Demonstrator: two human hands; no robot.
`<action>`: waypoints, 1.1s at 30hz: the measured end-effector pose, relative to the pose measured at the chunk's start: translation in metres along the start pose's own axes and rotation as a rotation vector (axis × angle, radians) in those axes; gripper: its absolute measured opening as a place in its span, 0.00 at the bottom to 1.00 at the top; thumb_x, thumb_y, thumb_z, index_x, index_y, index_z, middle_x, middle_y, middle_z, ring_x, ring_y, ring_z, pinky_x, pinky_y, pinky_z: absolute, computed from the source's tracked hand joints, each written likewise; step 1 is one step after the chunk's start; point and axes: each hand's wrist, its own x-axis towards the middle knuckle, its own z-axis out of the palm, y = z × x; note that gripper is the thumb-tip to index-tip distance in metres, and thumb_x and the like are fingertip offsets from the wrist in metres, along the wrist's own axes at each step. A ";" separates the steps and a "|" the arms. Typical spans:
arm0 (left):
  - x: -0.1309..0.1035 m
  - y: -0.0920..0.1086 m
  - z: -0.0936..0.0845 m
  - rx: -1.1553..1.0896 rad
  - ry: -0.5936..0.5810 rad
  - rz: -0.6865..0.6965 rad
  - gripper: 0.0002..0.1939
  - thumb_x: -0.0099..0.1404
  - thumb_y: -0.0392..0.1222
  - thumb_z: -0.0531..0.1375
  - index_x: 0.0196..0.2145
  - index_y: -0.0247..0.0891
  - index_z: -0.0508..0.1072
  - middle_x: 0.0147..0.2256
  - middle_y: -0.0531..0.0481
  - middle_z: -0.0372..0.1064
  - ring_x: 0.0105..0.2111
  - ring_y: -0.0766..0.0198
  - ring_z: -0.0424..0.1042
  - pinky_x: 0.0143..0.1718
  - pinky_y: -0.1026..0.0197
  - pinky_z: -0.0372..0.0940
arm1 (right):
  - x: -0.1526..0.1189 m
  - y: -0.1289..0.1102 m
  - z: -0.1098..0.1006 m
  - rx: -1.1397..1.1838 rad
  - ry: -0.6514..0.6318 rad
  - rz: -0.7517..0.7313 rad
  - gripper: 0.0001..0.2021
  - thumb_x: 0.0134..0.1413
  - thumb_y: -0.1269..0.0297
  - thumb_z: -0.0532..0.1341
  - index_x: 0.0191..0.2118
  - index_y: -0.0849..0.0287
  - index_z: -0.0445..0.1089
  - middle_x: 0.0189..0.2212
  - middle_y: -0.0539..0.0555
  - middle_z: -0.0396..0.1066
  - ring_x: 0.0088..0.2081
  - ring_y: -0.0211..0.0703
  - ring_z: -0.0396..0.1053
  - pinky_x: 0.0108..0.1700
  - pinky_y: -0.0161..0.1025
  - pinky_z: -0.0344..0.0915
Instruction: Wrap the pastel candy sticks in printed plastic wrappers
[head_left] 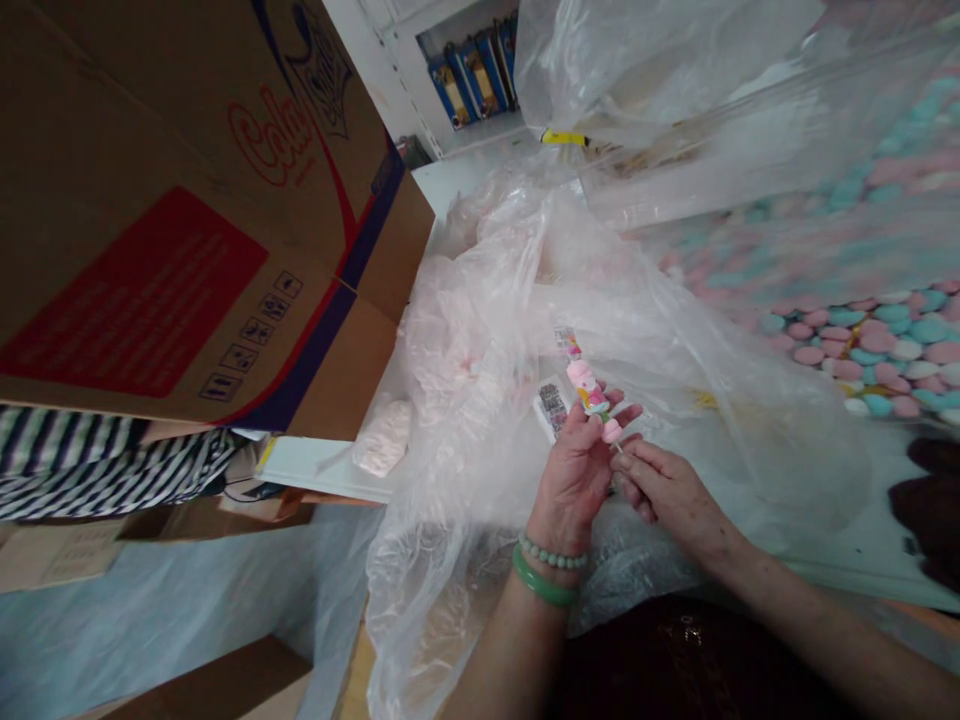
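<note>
A marshmallow skewer [583, 378] in pink, white and yellow, seemingly in a printed clear wrapper, is above the worktop and points away from me. My left hand [576, 465], wearing a green bangle and a beaded bracelet, is closed around its lower part, with some fingertips extended. At its near end, my right hand [664, 490] pinches the thin white stick. A small white printed packet [553, 408] lies just left of the left hand's fingers. Beneath both hands spreads a large crumpled clear plastic bag [480, 330].
A big brown cola carton [315, 230] stands at the left. Pink, blue and white candies [862, 345] fill the right side, behind clear plastic. Blue boxes [476, 80] sit on a shelf at the back. Striped cloth [150, 460] shows below the carton.
</note>
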 end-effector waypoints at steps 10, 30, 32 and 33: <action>0.019 0.027 -0.010 -0.015 0.097 0.131 0.17 0.55 0.45 0.66 0.41 0.40 0.70 0.32 0.52 0.69 0.37 0.63 0.71 0.49 0.51 0.62 | -0.001 -0.004 -0.011 -0.038 -0.031 0.020 0.15 0.55 0.52 0.56 0.28 0.59 0.69 0.16 0.44 0.53 0.20 0.34 0.51 0.22 0.34 0.47; 0.010 0.017 -0.005 0.148 0.054 -0.019 0.23 0.50 0.42 0.68 0.43 0.38 0.69 0.39 0.48 0.70 0.40 0.59 0.72 0.45 0.54 0.63 | 0.012 -0.003 -0.001 0.201 0.026 0.007 0.13 0.52 0.52 0.58 0.29 0.58 0.68 0.16 0.43 0.52 0.18 0.32 0.48 0.20 0.33 0.44; 0.013 0.033 -0.009 0.076 0.063 0.038 0.22 0.52 0.44 0.67 0.44 0.41 0.69 0.42 0.48 0.69 0.43 0.57 0.71 0.46 0.52 0.63 | 0.010 -0.005 -0.004 0.139 0.024 -0.005 0.13 0.52 0.52 0.59 0.28 0.58 0.69 0.16 0.43 0.52 0.19 0.33 0.48 0.21 0.33 0.45; 0.015 0.040 -0.011 0.028 0.078 0.083 0.19 0.54 0.45 0.66 0.43 0.42 0.69 0.41 0.49 0.70 0.43 0.58 0.70 0.47 0.51 0.63 | 0.010 -0.006 -0.005 0.114 0.025 -0.005 0.13 0.51 0.52 0.59 0.27 0.58 0.69 0.16 0.44 0.52 0.19 0.33 0.48 0.21 0.33 0.45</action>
